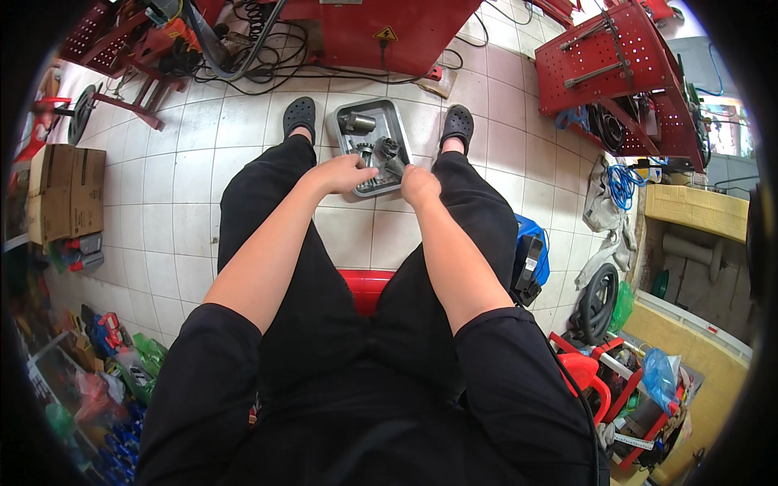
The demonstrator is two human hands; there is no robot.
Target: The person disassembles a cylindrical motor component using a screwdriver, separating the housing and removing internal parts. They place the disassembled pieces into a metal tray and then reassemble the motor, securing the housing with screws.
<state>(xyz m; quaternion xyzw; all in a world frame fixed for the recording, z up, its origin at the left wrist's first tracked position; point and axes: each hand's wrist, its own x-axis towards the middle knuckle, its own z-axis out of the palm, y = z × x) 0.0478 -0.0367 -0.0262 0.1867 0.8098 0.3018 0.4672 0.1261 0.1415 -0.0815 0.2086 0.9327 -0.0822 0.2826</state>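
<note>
A grey rectangular tray (pixel 340 134) lies on the tiled floor between my feet, holding a metal cylinder (pixel 359 123) and several dark metal parts. My left hand (pixel 344 172) is over its near left part, fingers curled at a toothed metal piece (pixel 365 151); what they grip is partly hidden. My right hand (pixel 420 182) is closed at the tray's near right corner, beside another metal piece (pixel 393 165); its fingertips and what they hold are hard to make out.
Red metal stands (pixel 616 81) and a red cabinet (pixel 397 20) with black cables stand ahead. Cardboard boxes (pixel 65 194) sit at left. At right are a blue bag (pixel 531 235), coiled hose (pixel 598 300) and a cluttered red rack (pixel 616 381). I sit on a red seat (pixel 361 287).
</note>
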